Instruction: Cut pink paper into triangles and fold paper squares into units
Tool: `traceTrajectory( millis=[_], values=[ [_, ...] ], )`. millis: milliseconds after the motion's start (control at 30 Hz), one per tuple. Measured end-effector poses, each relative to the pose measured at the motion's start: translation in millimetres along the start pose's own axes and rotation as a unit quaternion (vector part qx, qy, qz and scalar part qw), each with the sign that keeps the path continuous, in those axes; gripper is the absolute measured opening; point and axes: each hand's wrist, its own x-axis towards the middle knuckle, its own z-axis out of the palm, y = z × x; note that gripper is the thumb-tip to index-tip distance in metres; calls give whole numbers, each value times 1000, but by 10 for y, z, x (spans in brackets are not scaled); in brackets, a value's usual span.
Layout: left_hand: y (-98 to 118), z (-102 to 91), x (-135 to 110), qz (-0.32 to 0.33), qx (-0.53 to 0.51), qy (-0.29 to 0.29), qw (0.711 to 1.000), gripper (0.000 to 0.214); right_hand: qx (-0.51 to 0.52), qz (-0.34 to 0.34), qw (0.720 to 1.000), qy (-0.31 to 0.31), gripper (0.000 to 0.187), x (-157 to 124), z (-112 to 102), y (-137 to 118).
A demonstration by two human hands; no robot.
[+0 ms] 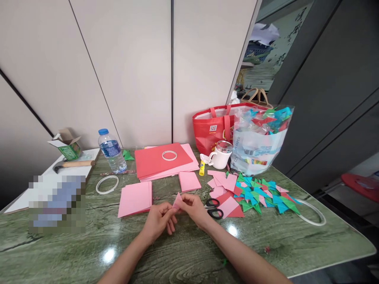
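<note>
Both hands meet over the green table (74, 248) near its front middle. My left hand (160, 221) and my right hand (194, 208) each pinch a small folded pink paper piece (177, 200) held between them, just above the tabletop. A stack of pink square sheets (135, 198) lies just left of the hands. Black-handled scissors (214, 208) rest right beside my right hand.
A larger red and pink paper stack (160, 161) with a tape ring (169, 155) lies behind. Folded pink, green and blue triangles (260, 195), a glue stick (201, 168), white mug (220, 157), plastic bag (257, 146), red tote (211, 128), water bottle (111, 152), hammer (74, 164) also stand here.
</note>
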Motion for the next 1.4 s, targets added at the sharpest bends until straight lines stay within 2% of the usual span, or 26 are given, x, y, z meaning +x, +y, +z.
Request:
traceTrajectory(
  millis=[67, 167, 233, 267, 300, 433, 533, 667, 800, 933, 1033, 1100, 1233, 1333, 1400],
  values=[
    [-40, 8, 7, 7, 16, 4, 1000, 33, -62, -25, 998, -3, 27, 5, -24, 10],
    [-59, -14, 28, 52, 34, 39, 997, 27, -172, -67, 981, 56, 31, 91, -158, -24],
    [-46, -51, 48, 90, 44, 67, 993, 27, -255, -93, 955, 121, 31, 214, -324, -75],
    [-39, -71, 59, 103, 39, 76, 991, 30, -314, -98, 933, 146, 29, 291, -421, -100],
    [-33, -89, 69, 110, 27, 81, 990, 33, -377, -76, 910, 157, 29, 371, -518, -118],
    [-52, -124, 104, 88, -31, 79, 992, 44, -436, -8, 884, 167, 28, 628, -766, -107],
    [-79, -132, 115, 67, -43, 78, 994, 48, -476, 25, 866, 151, 27, 692, -732, -46],
    [-76, -148, 118, 61, -34, 104, 992, 51, -508, 33, 850, 132, 26, 653, -530, 21],
    [-60, -161, 123, 65, -8, 131, 989, 51, -512, 27, 850, 122, 24, 584, -291, 70],
    [-58, -183, 138, 74, 5, 152, 986, 49, -493, 13, 863, 106, 27, 564, -61, 97],
    [-50, -212, 150, 71, 24, 174, 982, 48, -465, 6, 880, 99, 29, 592, -27, 82],
    [-45, -229, 155, 70, 33, 190, 979, 46, -445, 7, 889, 110, 28, 620, -124, 57],
    [-77, -246, 167, 73, 42, 202, 976, 41, -411, 15, 899, 151, 23, 640, -519, 18],
    [-152, -250, 192, 75, 51, 197, 976, 42, -375, 23, 913, 158, 24, 610, -781, 41],
    [-216, -254, 215, 83, 61, 188, 977, 45, -343, 26, 926, 157, 21, 589, -876, 82]
  ],
)
